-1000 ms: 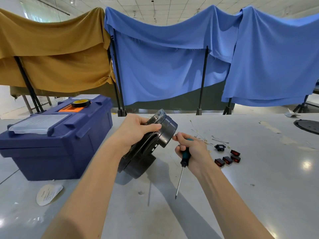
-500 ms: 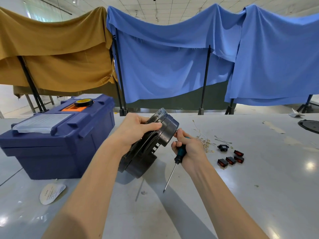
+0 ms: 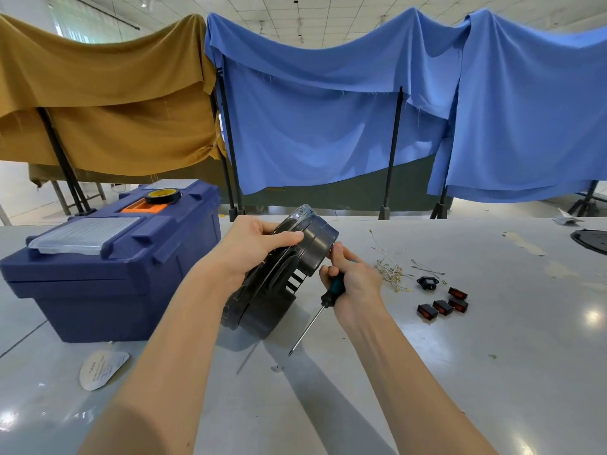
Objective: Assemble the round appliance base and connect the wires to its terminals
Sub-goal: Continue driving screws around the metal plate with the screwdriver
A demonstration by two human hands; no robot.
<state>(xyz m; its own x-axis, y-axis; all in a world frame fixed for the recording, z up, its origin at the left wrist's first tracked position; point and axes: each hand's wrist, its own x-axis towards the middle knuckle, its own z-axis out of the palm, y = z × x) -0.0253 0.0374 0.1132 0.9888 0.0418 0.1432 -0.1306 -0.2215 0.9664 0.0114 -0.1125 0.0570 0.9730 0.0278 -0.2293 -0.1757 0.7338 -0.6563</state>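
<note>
"Dark grey plastic, head view: the round appliance base point(image 3: 295, 257) stands tilted on its edge at mid-table, just right of the toolbox point(image 3: 108, 280). Its lower edge is down at the grey table point(image 3: 492, 372). My left hand point(image 3: 253, 244) grips the upper rim, thumb laid across the near face and fingers wrapped behind."

"And the right?"

"The right hand point(image 3: 353, 280) is curled round the teal-and-black handle of the screwdriver point(image 3: 331, 290). Its upper knuckles are against the base's right side. The shaft slants down and left, and the tip hangs clear of the tabletop with its shadow apart from it."

"Where are the wires?"

"The wires point(image 3: 389, 269) are in a loose pale tangle on the table, just right of that hand, and nothing is touching them. Farther right lie a black socket point(image 3: 428, 283) and a cluster of red rocker switches point(image 3: 441, 305). I can't make out any terminals from here."

"Anything else on the table?"

"A small screw point(image 3: 276, 367) is near the screwdriver tip, and a paper label point(image 3: 101, 369) sits in front of the toolbox. There's a roll of tape point(image 3: 163, 195) on the toolbox lid. At the far right edge I see part of a black disc point(image 3: 591, 239). Behind the table, mustard cloth point(image 3: 98, 93) hangs on the left and blue cloth point(image 3: 328, 110) on the right, both over black stands."
</note>
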